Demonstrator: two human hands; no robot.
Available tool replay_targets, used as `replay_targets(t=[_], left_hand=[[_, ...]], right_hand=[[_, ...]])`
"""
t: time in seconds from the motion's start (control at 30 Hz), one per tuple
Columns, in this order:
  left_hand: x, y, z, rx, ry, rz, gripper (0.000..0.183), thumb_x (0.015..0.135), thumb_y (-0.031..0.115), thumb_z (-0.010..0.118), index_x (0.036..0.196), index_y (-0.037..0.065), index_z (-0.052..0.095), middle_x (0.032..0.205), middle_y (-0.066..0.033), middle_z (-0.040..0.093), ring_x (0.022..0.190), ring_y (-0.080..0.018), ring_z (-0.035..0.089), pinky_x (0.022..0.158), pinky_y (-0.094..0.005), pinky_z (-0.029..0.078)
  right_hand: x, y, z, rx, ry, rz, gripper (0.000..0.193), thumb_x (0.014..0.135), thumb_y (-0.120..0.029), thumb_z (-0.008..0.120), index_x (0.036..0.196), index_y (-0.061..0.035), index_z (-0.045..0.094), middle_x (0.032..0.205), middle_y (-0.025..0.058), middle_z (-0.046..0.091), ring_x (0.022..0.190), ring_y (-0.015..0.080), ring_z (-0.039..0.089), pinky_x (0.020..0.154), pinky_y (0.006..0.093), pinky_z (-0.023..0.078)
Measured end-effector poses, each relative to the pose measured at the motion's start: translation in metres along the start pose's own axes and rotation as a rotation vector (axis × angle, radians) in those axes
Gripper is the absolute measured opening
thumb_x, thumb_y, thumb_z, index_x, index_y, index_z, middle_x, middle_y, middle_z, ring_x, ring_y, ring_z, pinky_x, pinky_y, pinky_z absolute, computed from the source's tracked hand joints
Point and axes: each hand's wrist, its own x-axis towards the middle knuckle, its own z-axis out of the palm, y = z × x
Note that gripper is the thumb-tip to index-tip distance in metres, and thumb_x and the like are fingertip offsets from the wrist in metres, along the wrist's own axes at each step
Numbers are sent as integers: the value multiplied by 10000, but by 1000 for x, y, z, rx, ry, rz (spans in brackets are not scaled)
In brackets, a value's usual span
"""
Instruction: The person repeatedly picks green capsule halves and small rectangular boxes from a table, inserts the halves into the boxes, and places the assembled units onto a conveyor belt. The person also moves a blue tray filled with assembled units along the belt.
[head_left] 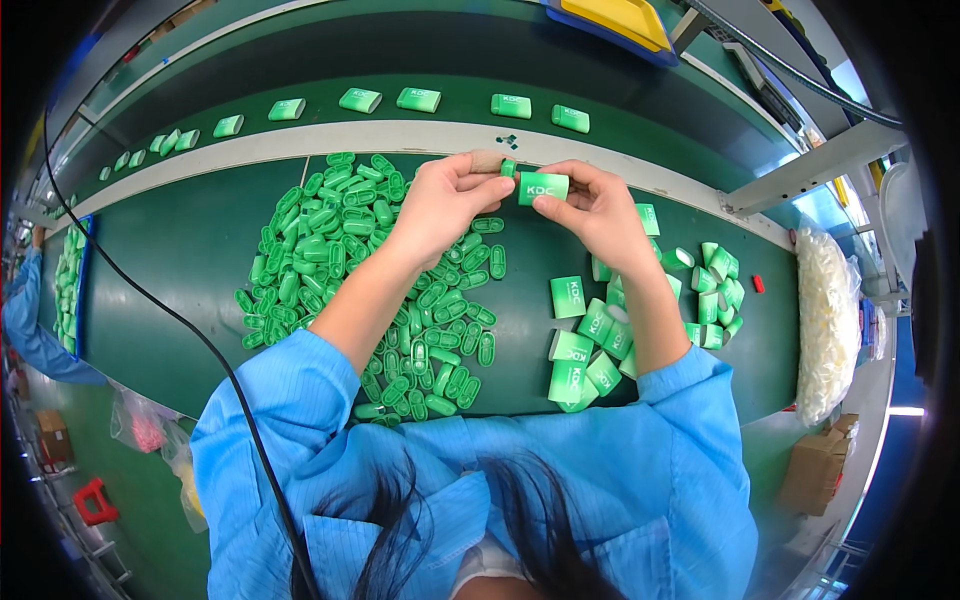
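Note:
Above the far part of the green table [150,260], my left hand [455,200] pinches a small green oval cap [509,168] between thumb and fingers. Close to its right, my right hand [598,205] grips a flat green plastic case [543,188] with white print. A narrow gap separates the cap from the case. Under and beside my left forearm spreads a big heap of green oval caps [330,235]. Around my right forearm lie several green-and-white cases [568,297], some flat and some tilted, partly hidden by the arm.
Beyond a pale rail [250,150], a row of green cases [418,99] stands on a green belt. A bag of white pieces [828,325] sits at the right edge, near a small red piece [758,284]. A black cable [170,310] crosses the left side. Another person's blue sleeve [45,325] shows far left.

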Motion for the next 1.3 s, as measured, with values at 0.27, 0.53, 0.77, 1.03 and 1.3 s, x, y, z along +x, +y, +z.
replay_targets(t=[0.27,0.53,0.77,1.03,1.3], left_hand=[[-4,2,3,61,-11,74,318,836,91,641,1128,-20,582,1017,-92,647,906,-132,615,803,-269,508],[-10,9,10,219,30,157,341,823,78,650,1133,-42,578,1015,-128,652,912,-145,626,811,-269,506],[-25,6,31,812,148,380,371,853,31,543,1216,-25,489,879,-216,635,731,-330,645,652,-357,518],[-26,-6,34,884,168,420,459,826,21,539,1250,-65,387,908,-246,593,801,-408,592,727,-456,481],[-4,19,-1,1293,-37,367,248,738,96,648,970,9,641,947,-124,608,985,-314,539,870,-394,445]], right_hand=[[0,0,5,390,-2,29,277,793,-30,672,1048,19,578,956,54,626,873,96,586,811,231,472],[-5,0,7,340,99,-74,289,767,-2,688,1038,37,593,972,87,638,883,124,612,810,249,502],[-12,-7,14,214,191,-61,295,757,-3,695,1036,39,609,929,93,663,846,126,638,769,243,517],[-9,-3,22,66,271,-87,309,743,-71,718,1015,37,620,866,84,676,781,119,644,719,246,515],[92,69,-76,-32,353,202,346,737,-112,701,1027,50,606,802,63,657,654,96,605,661,225,486]])
